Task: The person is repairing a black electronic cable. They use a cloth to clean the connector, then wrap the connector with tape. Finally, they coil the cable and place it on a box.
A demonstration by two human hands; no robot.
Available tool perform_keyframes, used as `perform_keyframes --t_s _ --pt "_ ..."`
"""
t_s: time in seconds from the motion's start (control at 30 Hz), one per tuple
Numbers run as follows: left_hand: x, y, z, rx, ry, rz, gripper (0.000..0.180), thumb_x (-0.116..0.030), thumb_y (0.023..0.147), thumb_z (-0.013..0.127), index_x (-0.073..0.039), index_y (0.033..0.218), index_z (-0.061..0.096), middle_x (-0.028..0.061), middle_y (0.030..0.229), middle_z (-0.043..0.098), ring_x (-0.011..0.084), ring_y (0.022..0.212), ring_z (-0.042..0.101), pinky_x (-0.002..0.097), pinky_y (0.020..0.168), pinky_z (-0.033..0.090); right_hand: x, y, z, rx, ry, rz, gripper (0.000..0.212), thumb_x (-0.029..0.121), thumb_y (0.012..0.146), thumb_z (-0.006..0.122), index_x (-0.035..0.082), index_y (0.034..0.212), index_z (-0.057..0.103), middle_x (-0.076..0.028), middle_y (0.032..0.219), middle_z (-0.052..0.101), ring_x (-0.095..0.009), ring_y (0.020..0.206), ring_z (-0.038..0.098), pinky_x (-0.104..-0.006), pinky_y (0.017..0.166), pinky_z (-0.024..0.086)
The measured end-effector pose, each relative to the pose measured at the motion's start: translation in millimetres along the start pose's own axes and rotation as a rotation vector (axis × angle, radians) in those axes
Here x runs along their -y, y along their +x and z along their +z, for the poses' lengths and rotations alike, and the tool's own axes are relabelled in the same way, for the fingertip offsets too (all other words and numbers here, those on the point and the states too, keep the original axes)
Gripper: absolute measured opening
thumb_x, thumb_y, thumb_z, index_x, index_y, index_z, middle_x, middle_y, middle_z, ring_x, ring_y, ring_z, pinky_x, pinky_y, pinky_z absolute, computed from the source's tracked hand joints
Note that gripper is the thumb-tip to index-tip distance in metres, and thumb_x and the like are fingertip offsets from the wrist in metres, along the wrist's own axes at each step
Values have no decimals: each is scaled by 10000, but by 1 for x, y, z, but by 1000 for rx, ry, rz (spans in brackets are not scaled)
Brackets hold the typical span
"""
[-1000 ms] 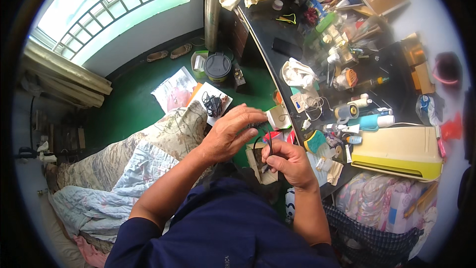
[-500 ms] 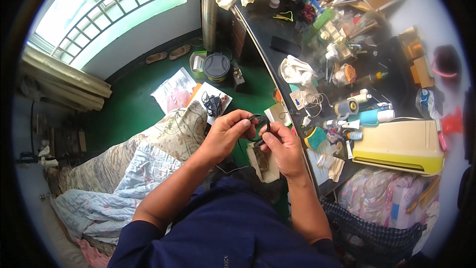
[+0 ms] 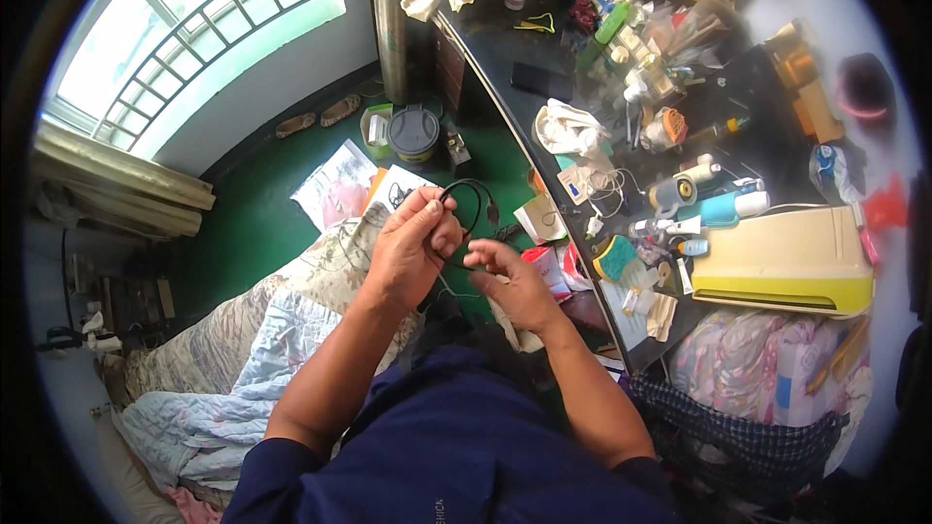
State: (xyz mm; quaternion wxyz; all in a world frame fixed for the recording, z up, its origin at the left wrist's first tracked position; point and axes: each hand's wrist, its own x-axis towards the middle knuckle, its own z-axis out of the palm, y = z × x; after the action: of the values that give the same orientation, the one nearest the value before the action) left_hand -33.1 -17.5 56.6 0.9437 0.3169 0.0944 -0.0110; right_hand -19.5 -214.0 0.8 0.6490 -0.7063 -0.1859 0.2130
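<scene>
A thin black cable (image 3: 475, 183) is bent into a loop that stands up from my left hand (image 3: 416, 238). That hand is closed, pinching the cable between thumb and fingers. A connector-like end hangs at the loop's right side. Just to the right and lower is my right hand (image 3: 519, 286), its fingers curled and its thumb below them. A dark strand of the cable runs from the left hand to between these fingertips; the grip there is partly hidden. Both hands are held in the air in front of my dark blue shirt (image 3: 437, 437).
To the right stands a cluttered black desk (image 3: 529, 44) with a yellow-green sponge (image 3: 615, 259), bottles and a cream and lime box-shaped device (image 3: 782, 262). A bed with a pale blue quilt (image 3: 248, 369) lies left. A grey-lidded bin (image 3: 414, 130) stands on the green floor (image 3: 248, 184).
My hands have moved apart; the right one is lower and the left slightly left. The cable loop now stands out above my left hand. The view has shifted slightly.
</scene>
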Motion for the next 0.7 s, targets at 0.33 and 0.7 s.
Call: perform_keyframes --t_s 0.33,0.7 --pt "-37 -4 -11 5 332 80 164 -173 1053 511 -30 1029 585 -16 704 474 86 639 408 221 659 370 -20 -14 -50 86 17 257 136 146 947 737 15 983 719 9 839 648 -60 767 596 -223 689 480" --pt "-25 -13 -14 135 778 -37 147 -137 1057 508 -6 1058 575 -28 732 489 45 655 440 214 584 364 24 22 -43 -309 263 160 147 114 985 677 14 1092 671 -6 885 669 -66 755 616 -208 724 516"
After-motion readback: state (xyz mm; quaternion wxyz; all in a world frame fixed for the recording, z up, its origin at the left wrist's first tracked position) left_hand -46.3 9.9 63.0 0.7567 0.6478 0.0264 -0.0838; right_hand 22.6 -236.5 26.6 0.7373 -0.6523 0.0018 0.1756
